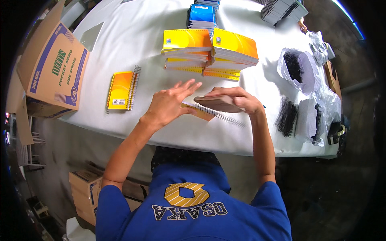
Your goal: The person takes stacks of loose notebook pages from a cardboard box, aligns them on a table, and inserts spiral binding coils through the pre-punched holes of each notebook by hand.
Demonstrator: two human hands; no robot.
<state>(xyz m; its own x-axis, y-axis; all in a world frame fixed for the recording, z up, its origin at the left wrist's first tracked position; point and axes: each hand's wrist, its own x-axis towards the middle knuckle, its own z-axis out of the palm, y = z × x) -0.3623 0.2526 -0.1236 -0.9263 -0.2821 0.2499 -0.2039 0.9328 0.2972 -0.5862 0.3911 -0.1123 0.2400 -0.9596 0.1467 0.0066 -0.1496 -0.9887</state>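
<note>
Just past the near table edge is a spiral notebook (205, 115), its yellow-orange cover partly showing under a silver wire coil (229, 119). The coil runs along its edge, and a loose length sticks out to the right. My right hand (241, 100) grips the notebook's raised brown-grey part (219, 103), fingers bent over its upper edge. At the notebook's left end is my left hand (169, 103), fingers stretched out above it and thumb against its edge. On the table to the left, several yellow-orange spiral notebooks (120, 90) lie together, with coils along their sides.
Ahead stand stacks of yellow-orange pads (187, 40), with blue notebooks (202, 14) behind. Black coils (286, 116) and a plastic bag of dark coils (293, 66) lie on the right. An open cardboard box (58, 68) is at the left; more boxes (85, 188) sit below.
</note>
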